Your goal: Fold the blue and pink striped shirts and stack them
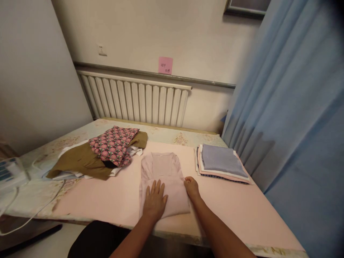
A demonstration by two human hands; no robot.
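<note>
A pale pink garment (163, 165) with a square neckline lies partly folded in front of me, its neck end pointing away. My left hand (154, 201) rests flat on its lower middle, fingers spread. At the garment's right edge, my right hand (191, 187) pinches the fabric between thumb and curled fingers. Beneath the garment is a pink cloth (107, 200) that covers much of the table.
On the left sits a loose heap with a floral cloth (114, 145) over an olive garment (86, 161). A folded stack (224, 161) stands to the right. A blue curtain (301, 118) borders the table's right side; a white cable (34, 215) hangs front left. A radiator (134, 98) is behind.
</note>
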